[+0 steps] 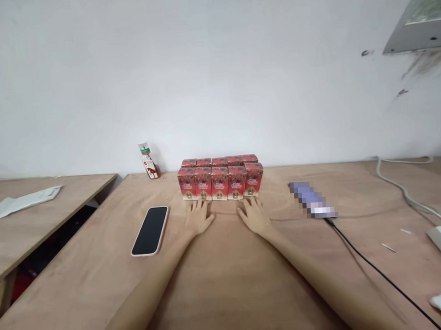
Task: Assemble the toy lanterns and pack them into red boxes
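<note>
Several small red boxes (220,182) with printed fronts stand upright in two rows, one behind the other, on the wooden table (226,273). My left hand (198,217) lies flat on the table with fingers spread, its fingertips close to the front of the boxes at the left end. Mirroring it, my right hand (255,215) rests palm down with fingers apart, just before the boxes at the right end. Neither hand holds anything. Whether the fingertips touch the boxes I cannot tell. The back row is mostly hidden by the front one.
A dark-screened phone (150,231) lies left of my left arm. Farther back, a small bottle (149,161) stands near the wall. To the right is a blurred-out phone (313,200) with a black cable (373,263). A white cable (405,194) runs along the right. A second table (60,208) stands left across a gap.
</note>
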Available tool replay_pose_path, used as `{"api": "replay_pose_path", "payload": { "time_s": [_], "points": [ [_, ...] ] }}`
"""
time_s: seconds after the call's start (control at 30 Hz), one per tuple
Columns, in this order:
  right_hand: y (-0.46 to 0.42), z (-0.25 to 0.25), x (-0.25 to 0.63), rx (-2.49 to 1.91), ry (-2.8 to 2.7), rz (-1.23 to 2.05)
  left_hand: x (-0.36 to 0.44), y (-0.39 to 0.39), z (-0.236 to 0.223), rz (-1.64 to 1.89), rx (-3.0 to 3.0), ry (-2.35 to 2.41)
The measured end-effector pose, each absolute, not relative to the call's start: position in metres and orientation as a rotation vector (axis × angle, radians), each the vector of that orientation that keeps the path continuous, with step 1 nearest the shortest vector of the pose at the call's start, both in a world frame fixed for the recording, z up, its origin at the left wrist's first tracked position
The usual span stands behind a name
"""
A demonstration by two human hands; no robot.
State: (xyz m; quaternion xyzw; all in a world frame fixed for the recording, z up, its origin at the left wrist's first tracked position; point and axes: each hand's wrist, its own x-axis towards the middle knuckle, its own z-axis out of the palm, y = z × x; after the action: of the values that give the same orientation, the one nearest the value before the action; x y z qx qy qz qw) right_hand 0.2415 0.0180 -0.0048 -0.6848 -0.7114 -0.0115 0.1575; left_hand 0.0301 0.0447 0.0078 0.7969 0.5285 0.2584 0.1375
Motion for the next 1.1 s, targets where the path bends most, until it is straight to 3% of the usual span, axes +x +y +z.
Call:
{"api": "replay_pose_path", "payload": {
  "time_s": [0.4,0.53,0.77,1.1],
  "points": [
    [0.019,-0.009,0.242,-1.917,-2.027,-0.139,0.001,0.09,-0.013,1.687,1.463,1.599],
    [0.016,-0.013,0.242,-1.818,-2.063,-0.205,0.006,0.094,-0.005,1.684,1.457,1.366],
    [0.002,-0.013,0.229,-1.523,-2.111,-0.3,0.0,0.074,-0.007,1.716,1.348,1.548],
    [0.005,0.002,0.201,-1.152,-2.466,0.131,-0.014,0.075,-0.004,1.736,1.258,1.238]
  ]
}}
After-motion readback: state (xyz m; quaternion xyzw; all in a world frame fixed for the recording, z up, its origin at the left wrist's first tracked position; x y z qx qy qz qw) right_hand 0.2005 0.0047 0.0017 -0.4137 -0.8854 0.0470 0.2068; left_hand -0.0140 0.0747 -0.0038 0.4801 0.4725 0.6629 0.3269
